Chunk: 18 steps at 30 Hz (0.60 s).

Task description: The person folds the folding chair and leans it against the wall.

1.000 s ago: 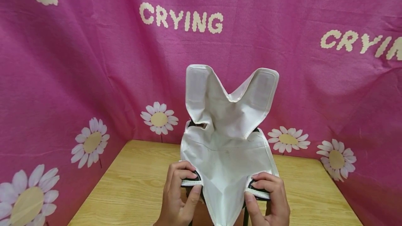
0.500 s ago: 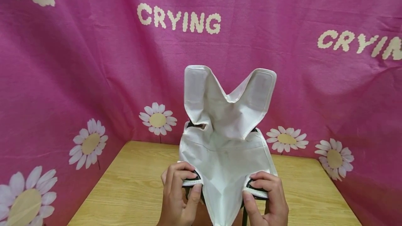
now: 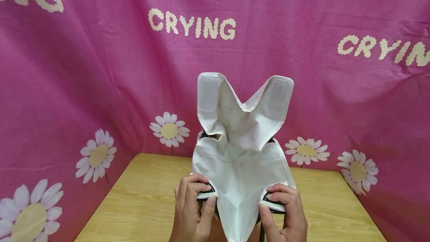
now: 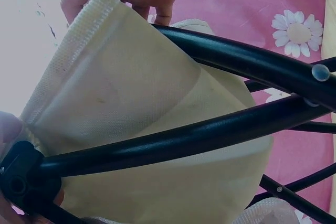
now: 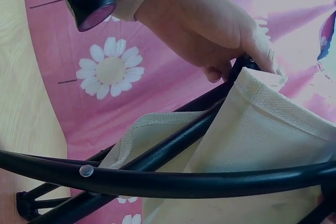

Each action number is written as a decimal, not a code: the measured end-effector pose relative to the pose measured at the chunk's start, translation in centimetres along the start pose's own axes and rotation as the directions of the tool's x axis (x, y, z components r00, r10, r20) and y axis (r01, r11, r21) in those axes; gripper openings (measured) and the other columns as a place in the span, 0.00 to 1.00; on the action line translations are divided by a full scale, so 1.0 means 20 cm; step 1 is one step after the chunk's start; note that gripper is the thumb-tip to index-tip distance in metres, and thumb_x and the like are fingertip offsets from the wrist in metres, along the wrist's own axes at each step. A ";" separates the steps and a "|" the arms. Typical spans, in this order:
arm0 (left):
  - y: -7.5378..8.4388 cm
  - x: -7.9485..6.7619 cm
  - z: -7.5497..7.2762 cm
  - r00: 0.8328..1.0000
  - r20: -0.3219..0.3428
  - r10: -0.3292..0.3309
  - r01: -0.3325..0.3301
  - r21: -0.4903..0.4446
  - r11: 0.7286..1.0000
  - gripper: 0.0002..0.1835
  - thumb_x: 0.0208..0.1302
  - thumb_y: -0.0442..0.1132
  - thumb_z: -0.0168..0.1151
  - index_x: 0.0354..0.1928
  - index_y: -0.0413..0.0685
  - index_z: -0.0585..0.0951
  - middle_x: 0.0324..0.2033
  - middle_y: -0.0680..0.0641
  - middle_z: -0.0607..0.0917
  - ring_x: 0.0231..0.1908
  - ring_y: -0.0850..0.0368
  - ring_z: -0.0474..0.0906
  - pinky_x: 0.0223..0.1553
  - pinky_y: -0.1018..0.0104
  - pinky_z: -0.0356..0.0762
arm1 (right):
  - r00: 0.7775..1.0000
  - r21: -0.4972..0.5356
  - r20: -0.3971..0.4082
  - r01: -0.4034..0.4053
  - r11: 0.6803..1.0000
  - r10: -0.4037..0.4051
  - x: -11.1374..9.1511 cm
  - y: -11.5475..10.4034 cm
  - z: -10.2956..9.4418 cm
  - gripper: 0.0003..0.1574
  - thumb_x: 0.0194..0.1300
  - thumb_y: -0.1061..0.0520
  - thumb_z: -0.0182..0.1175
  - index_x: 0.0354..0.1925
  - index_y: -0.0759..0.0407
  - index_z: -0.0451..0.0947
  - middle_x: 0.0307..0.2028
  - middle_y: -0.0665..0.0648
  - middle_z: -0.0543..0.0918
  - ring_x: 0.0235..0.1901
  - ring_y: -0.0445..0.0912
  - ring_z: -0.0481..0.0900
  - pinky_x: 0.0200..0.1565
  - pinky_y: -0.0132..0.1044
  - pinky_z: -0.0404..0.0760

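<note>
A small folding chair with a white fabric seat [image 3: 238, 171] stands in front of me, its two-pronged back flap [image 3: 248, 122] raised. Thumb and fingers of my left hand [image 3: 191, 208] pinch the near left corner of the seat, where a black piece shows. On the near right corner, my right hand [image 3: 287, 210] grips the fabric in the same way. Both wrist views show the underside of the cloth and the black tube frame [image 4: 236, 61], whose legs cross at a riveted joint [image 5: 86, 171]. Much of the frame is hidden under the fabric in the head view.
The chair is over a light wood table [image 3: 141, 197]. A pink curtain [image 3: 285, 10] with daisies and white lettering hangs along the table's back and sides.
The head view has shifted slightly, so the lettering and the chair's top sit a little lower. Both hands keep their hold on the seat corners.
</note>
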<state>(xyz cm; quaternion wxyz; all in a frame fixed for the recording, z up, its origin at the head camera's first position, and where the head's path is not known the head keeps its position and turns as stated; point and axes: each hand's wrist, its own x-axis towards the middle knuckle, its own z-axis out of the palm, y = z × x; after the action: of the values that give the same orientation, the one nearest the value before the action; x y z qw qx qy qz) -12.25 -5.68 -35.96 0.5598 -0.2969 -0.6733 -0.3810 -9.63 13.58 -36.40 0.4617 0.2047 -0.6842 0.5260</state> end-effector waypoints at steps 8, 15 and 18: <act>-0.01 -0.01 0.00 0.999 0.045 -0.024 0.024 -0.018 1.000 0.16 0.72 0.46 0.50 0.37 0.38 0.74 0.42 0.41 0.75 0.42 0.49 0.72 0.46 0.63 0.59 | 0.999 -0.042 0.015 -0.041 0.998 0.041 0.00 -0.01 -0.01 0.19 0.44 0.80 0.62 0.36 0.68 0.73 0.44 0.61 0.76 0.41 0.43 0.74 0.39 0.22 0.74; -0.01 -0.01 0.00 0.997 0.071 -0.025 0.028 -0.035 0.999 0.14 0.72 0.44 0.51 0.38 0.38 0.74 0.43 0.41 0.75 0.42 0.49 0.71 0.47 0.61 0.63 | 0.999 -0.041 0.027 -0.041 0.998 0.042 0.01 -0.01 -0.01 0.19 0.44 0.79 0.63 0.36 0.67 0.73 0.43 0.60 0.76 0.40 0.43 0.74 0.36 0.22 0.75; -0.01 0.00 0.00 0.997 0.073 -0.024 0.027 -0.043 0.999 0.14 0.72 0.44 0.51 0.38 0.38 0.74 0.42 0.40 0.74 0.42 0.49 0.70 0.48 0.60 0.64 | 0.999 -0.016 0.034 -0.017 1.000 0.017 0.01 0.00 -0.01 0.19 0.44 0.80 0.62 0.36 0.69 0.72 0.43 0.61 0.76 0.40 0.44 0.74 0.37 0.22 0.75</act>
<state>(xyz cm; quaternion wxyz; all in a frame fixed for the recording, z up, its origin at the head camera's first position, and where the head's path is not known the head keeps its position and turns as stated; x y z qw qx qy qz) -12.39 -5.77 -36.07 0.5236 -0.3140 -0.6883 -0.3917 -9.64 13.80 -36.15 0.4473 0.2040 -0.6978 0.5209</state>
